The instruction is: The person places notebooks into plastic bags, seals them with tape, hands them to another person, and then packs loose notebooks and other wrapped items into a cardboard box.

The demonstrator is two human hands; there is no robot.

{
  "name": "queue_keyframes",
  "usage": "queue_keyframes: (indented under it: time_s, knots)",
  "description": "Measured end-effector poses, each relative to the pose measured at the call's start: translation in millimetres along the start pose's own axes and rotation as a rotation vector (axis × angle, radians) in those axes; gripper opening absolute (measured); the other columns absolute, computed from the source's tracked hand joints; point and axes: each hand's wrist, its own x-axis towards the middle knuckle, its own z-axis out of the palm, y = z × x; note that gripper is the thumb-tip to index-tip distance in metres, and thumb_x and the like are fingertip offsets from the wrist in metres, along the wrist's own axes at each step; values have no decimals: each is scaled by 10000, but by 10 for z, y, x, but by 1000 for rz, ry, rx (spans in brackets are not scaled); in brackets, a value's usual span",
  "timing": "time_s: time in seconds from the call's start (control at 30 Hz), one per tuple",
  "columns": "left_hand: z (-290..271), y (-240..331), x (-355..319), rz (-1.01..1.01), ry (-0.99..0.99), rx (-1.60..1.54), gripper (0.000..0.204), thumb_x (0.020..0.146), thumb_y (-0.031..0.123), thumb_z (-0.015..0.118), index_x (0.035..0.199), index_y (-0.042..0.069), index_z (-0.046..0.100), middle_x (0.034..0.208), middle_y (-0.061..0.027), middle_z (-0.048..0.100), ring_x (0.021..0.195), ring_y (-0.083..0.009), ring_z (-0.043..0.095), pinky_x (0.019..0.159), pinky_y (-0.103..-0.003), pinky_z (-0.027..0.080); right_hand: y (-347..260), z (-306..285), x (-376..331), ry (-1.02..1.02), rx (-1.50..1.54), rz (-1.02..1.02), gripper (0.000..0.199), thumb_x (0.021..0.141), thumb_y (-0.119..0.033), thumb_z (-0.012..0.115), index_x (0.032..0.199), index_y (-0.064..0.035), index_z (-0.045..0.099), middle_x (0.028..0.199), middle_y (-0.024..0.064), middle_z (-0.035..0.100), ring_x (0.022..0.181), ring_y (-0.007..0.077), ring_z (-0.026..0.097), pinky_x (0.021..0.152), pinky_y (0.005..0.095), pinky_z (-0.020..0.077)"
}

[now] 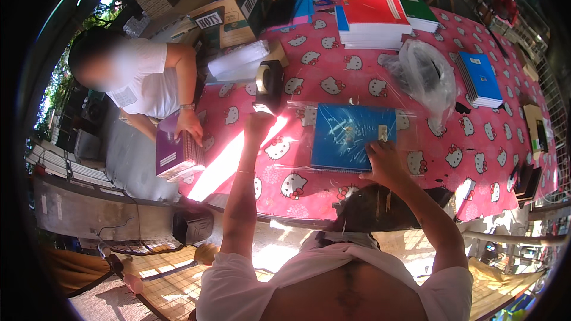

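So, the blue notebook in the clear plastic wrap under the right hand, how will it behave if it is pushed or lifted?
The blue notebook lies flat and looks fairly stiff, so it would probably lift without sagging. Its glossy clear wrap looks loose at the edges, so it may slip under the right hand and slide easily on the pink tablecloth.

— What sort of place is this?
— An open-air stationery stall: notebook stacks at twelve o'clock on the pink-clothed surface, cardboard boxes at eleven, daylight everywhere.
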Motion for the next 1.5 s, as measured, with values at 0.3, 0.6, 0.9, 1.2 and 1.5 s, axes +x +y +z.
queue_keyframes:
  time_s: [0.3, 0.6, 0.9, 1.2, 1.5]
  knots:
    - [1668, 1410, -545, 36, -185, 114, 381, 835, 394, 725, 783, 16, 732, 783, -177, 717, 779, -305, 715, 731, -410, 538, 131, 41, -97, 22, 26, -84, 753, 624, -595, 807, 1054, 3, 650, 1034, 83, 578, 1035, 258, 584, 915, 422, 424]
    - [1497, 1280, -932, -87, -112, 366, 513, 830, 538, 699, 936, 36, 707, 906, -190, 715, 886, -402, 691, 762, -528, 518, 443, 222, 176, 208, 157, -65, 508, 901, -562, 580, 1146, -125, 667, 986, 100, 584, 978, 316, 599, 847, 472, 431]
    - [2131, 1177, -1790, -543, -118, -1280, 312, 945, 292, 670, 1044, -1, 633, 901, -61, 659, 828, -160, 658, 787, -325, 542, 1413, 204, 1122, -394, 453, 40, 385, 935, -382, 583, 1040, -36, 716, 1046, 189, 700, 943, 366, 672, 845, 452, 514]
    - [1576, 349, -1479, -59, -242, -910, 645, 965, 266, 629, 1477, -19, 359, 1266, -112, 593, 1118, -194, 561, 958, -316, 442, 467, 513, -818, 194, 1064, 392, 585, 910, -271, 689, 1351, 46, 473, 1084, 179, 676, 952, 277, 675, 854, 414, 512]
    - [1202, -173, -2447, 584, -320, 166, 1224, 722, 619, 762, 1546, -26, 127, 1597, -253, 174, 1486, -429, 136, 1209, -512, 192, -182, 184, -1892, -210, 625, 280, 1126, 832, -620, 667, 1553, 13, 78, 1598, 251, 161, 1477, 395, 207, 1182, 463, 235]
